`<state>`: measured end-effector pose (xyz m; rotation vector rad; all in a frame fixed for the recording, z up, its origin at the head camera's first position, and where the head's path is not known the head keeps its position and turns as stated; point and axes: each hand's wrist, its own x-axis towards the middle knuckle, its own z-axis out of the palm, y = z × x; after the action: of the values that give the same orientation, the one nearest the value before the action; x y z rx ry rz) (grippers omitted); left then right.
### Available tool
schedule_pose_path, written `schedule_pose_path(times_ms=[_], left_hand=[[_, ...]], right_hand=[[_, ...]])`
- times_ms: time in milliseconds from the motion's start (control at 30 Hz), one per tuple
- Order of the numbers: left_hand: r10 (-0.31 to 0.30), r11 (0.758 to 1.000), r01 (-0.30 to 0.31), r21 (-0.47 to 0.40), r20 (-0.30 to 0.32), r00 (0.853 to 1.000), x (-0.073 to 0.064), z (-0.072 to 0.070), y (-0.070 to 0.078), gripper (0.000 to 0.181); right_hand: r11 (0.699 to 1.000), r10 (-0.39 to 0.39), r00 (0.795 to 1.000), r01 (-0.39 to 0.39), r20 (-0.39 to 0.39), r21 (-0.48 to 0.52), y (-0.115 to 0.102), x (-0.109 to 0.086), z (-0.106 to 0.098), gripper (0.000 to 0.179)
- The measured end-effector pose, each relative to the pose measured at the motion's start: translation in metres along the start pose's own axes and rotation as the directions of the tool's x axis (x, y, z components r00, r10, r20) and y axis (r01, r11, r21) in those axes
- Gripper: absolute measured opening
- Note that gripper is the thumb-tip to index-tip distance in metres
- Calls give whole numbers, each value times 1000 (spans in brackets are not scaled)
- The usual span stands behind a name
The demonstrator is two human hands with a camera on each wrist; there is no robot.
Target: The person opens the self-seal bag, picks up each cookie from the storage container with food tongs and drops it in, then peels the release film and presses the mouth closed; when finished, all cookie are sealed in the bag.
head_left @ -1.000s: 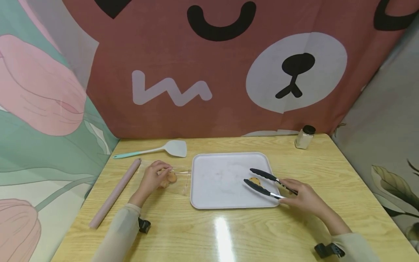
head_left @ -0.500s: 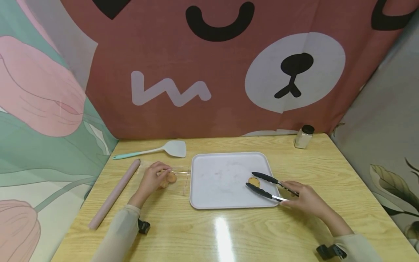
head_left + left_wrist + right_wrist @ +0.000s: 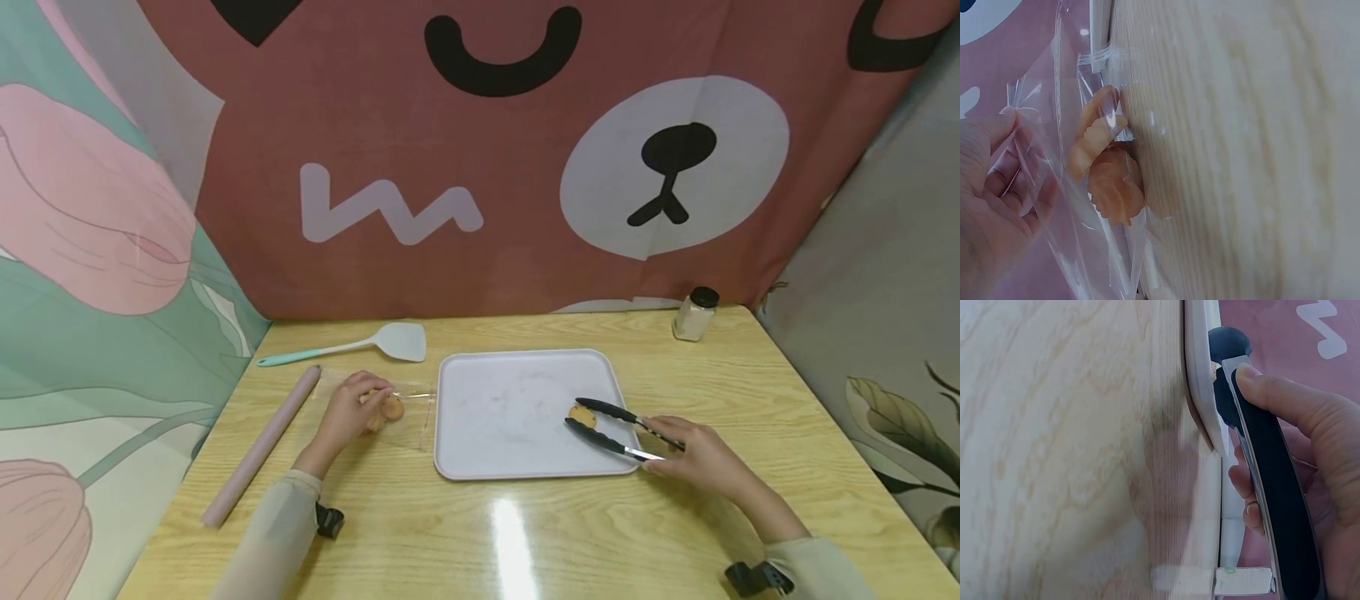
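My left hand (image 3: 351,410) pinches the upper layer of a clear plastic bag (image 3: 417,423) lying left of the tray. Inside the bag are several brown baked pieces (image 3: 1115,184), some with ridged edges; a round cookie (image 3: 392,407) shows beside my fingertips. My right hand (image 3: 701,452) grips a pair of tongs (image 3: 596,438) with black tips and handles, thumb along one arm in the right wrist view. The tong tips lie on either side of a chocolate-chip cookie (image 3: 581,416) at the right part of the white tray (image 3: 510,417). Whether both tips touch the cookie I cannot tell.
A spatula (image 3: 402,341) with a mint handle lies behind the bag. The mauve rolling pin (image 3: 262,446) slants along the left side. At the back right stands a glass jar (image 3: 696,315) with a black lid. Printed cloth hangs behind the wooden table (image 3: 420,533).
The tong tips have shifted slightly toward me and right, and come closer together around the cookie. My left hand and the bag stay as they were.
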<state>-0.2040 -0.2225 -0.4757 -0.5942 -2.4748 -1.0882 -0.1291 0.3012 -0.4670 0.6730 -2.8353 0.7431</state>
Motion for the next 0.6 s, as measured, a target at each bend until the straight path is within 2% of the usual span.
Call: schedule_pose_path(times_ms=[200,600], left_hand=[[21,1000,-21,7,-9,1000,0,-1,1,4],[23,1000,-23,13,-15,1000,-1,-2,2,5]], right_hand=[[1000,-28,999,28,-19,-6,0,1,2,58],[999,25,1000,-26,10,26,-1,0,-2,68]])
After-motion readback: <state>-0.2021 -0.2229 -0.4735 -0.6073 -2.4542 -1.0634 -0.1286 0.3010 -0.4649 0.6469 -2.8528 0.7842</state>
